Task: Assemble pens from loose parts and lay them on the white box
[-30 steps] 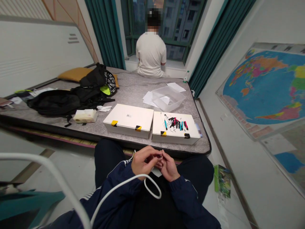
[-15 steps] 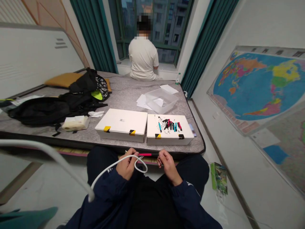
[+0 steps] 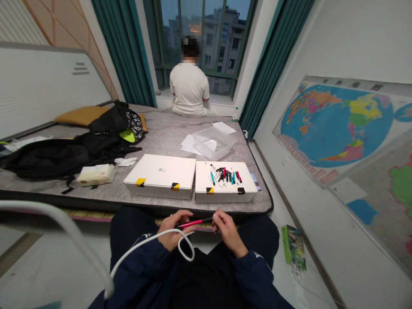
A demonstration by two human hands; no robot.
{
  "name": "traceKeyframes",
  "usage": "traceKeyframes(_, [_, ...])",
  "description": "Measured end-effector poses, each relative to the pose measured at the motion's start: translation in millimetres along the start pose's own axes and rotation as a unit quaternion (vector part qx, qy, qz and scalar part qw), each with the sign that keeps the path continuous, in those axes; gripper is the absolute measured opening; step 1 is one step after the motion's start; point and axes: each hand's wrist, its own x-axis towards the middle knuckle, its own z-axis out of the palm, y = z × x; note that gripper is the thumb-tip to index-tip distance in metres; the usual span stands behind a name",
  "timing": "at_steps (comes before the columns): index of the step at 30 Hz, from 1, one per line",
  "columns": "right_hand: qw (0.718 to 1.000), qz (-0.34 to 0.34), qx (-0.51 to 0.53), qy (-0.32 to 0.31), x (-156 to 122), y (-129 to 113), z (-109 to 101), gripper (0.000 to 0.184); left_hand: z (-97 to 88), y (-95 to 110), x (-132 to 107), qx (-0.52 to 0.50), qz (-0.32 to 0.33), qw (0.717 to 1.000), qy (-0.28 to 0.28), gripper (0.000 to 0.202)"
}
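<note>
A red pen with a black right-hand part (image 3: 193,223) is held level between my two hands, above my lap. My left hand (image 3: 172,227) has the pen's left end between its fingers and thumb, the fingers loosely curled. My right hand (image 3: 225,227) pinches the black end. A white cable (image 3: 151,238) loops in front of my left hand and partly covers it. Beyond my hands, a white box (image 3: 202,196) carries a pile of red, blue and black pen parts (image 3: 227,175) and small pieces.
Another white box (image 3: 161,171) stands left of the first on the bed (image 3: 154,124). Behind them are a clear plastic bin (image 3: 217,148) and papers. Bags (image 3: 48,156) and a tissue pack (image 3: 96,175) lie left. A person in a white shirt (image 3: 189,88) sits by the window.
My right hand has come to the black part at the pen's right end, where before it was apart from the red piece. My left fingers have loosened. The view has tilted up slightly.
</note>
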Motion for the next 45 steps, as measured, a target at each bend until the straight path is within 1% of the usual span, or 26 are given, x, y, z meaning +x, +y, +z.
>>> traceKeyframes(1, [1.000,0.003,0.000,-0.002,0,-1,1,0.038,-0.2,1,1,0.008,0.014,1.000,-0.018,0.037])
traceKeyframes(3, [1.000,0.007,-0.001,-0.002,0,-4,2,0.039,-0.1,3,3,0.026,0.034,0.998,-0.041,0.030])
traceKeyframes(5, [1.000,0.007,-0.009,-0.002,0,-6,3,0.039,0.7,5,5,0.042,0.034,0.998,-0.036,0.019])
traceKeyframes(9, [0.999,0.002,-0.041,-0.010,-1,-8,3,0.039,2.5,5,5,0.054,-0.017,0.998,-0.019,0.027])
traceKeyframes(12, [0.998,0.000,-0.055,-0.013,0,-9,3,0.038,3.4,-1,4,0.056,-0.033,0.997,-0.051,0.028])
traceKeyframes(14, [0.998,-0.003,-0.058,-0.011,1,-10,3,0.037,4.5,-5,3,0.046,-0.035,0.995,-0.081,0.025])
traceKeyframes(16, [0.998,-0.009,-0.066,-0.011,1,-12,4,0.037,6.3,-7,2,0.030,-0.035,0.994,-0.098,0.022])
traceKeyframes(17, [0.997,-0.012,-0.073,-0.013,2,-13,5,0.038,7.5,-6,1,0.023,-0.034,0.994,-0.101,0.026])
traceKeyframes(18, [0.997,-0.014,-0.079,-0.017,2,-13,6,0.039,8.7,-5,1,0.016,-0.031,0.994,-0.102,0.034])
traceKeyframes(20, [0.996,-0.012,-0.085,-0.022,2,-14,8,0.041,10.8,-1,-1,0.009,-0.019,0.995,-0.095,0.047])
traceKeyframes(21, [0.996,-0.009,-0.083,-0.022,2,-14,9,0.041,11.7,1,-1,0.009,-0.009,0.996,-0.088,0.048])
traceKeyframes(22, [0.997,-0.007,-0.080,-0.018,2,-14,9,0.042,12.5,3,-2,0.010,0.004,0.997,-0.079,0.044])
traceKeyframes(24, [0.997,-0.009,-0.080,-0.005,1,-13,10,0.042,13.8,6,-3,0.008,0.019,0.998,-0.051,0.028])
traceKeyframes(26, [0.996,-0.016,-0.086,0.004,1,-12,9,0.042,15.3,9,-5,-0.002,0.015,1.000,-0.019,0.016])
traceKeyframes(28, [0.995,-0.024,-0.094,0.007,0,-11,9,0.041,16.7,11,-6,-0.018,-0.005,1.000,0.004,0.017])
traceKeyframes(31, [0.994,-0.034,-0.105,0.012,-1,-12,10,0.039,17.6,14,-7,-0.044,-0.035,0.998,0.001,0.029])
traceKeyframes(33, [0.994,-0.037,-0.101,0.007,-1,-14,11,0.037,16.6,15,-6,-0.043,-0.045,0.998,0.004,0.032])
traceKeyframes(35, [0.997,-0.025,-0.075,-0.010,-2,-17,11,0.036,15.1,14,-6,-0.027,-0.055,0.998,0.013,0.028])
traceKeyframes(37, [0.999,-0.007,-0.040,-0.019,-2,-20,11,0.036,14.3,12,-5,-0.025,-0.065,0.998,0.007,0.019])
traceKeyframes(40, [1.000,0.001,-0.004,-0.012,-4,-25,10,0.040,16.2,9,-4,-0.050,-0.062,0.997,-0.012,0.030])
traceKeyframes(41, [1.000,0.000,0.002,-0.012,-4,-26,9,0.039,17.6,8,-4,-0.056,-0.058,0.997,-0.012,0.026])
traceKeyframes(43, [1.000,-0.006,0.015,-0.010,-5,-25,10,0.038,21.0,9,-4,-0.060,-0.051,0.997,0.000,0.014])
traceKeyframes(45, [0.999,-0.015,0.032,0.008,-5,-23,13,0.035,24.3,11,-5,-0.064,-0.049,0.997,0.021,0.012])
